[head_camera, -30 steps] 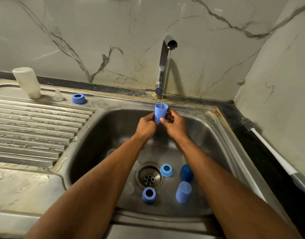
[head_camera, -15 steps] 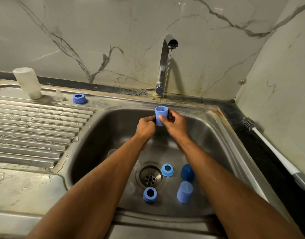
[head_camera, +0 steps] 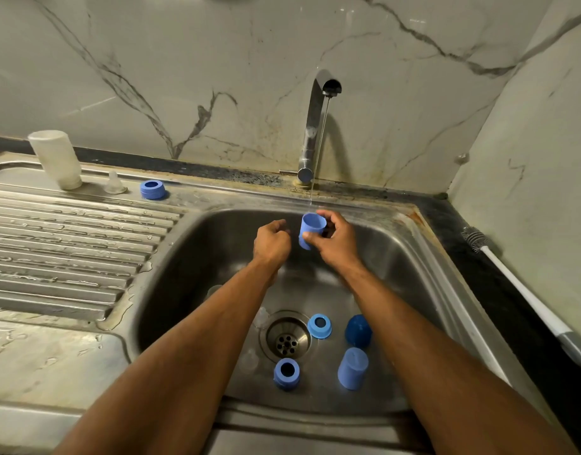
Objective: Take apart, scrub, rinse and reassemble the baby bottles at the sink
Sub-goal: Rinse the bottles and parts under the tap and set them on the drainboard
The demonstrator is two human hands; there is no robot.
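My right hand [head_camera: 336, 239] grips a blue bottle cap [head_camera: 310, 228], open end up, under a thin stream of water from the tap [head_camera: 315, 126]. Just left of the cap, my left hand [head_camera: 271, 243] is loosely curled, apart from it and holding nothing. On the sink floor [head_camera: 197, 290] lie two blue collar rings [head_camera: 319, 326] [head_camera: 286, 373], a light blue cap [head_camera: 352, 368] and a dark blue cap [head_camera: 358, 330]. An upturned clear bottle [head_camera: 56, 159], a clear teat [head_camera: 114, 183] and a third blue ring [head_camera: 153, 189] stand at the back of the draining board.
The ribbed draining board [head_camera: 69, 244] to the left is wet. A white-handled bottle brush [head_camera: 525, 290] lies along the dark counter on the right. Clear pieces, hard to make out, lie by the drain [head_camera: 286, 338]. Marble walls close in the back and right.
My left hand has let go of the blue cap and moved a little left. My right hand alone now holds the cap, slightly tilted, under the stream.
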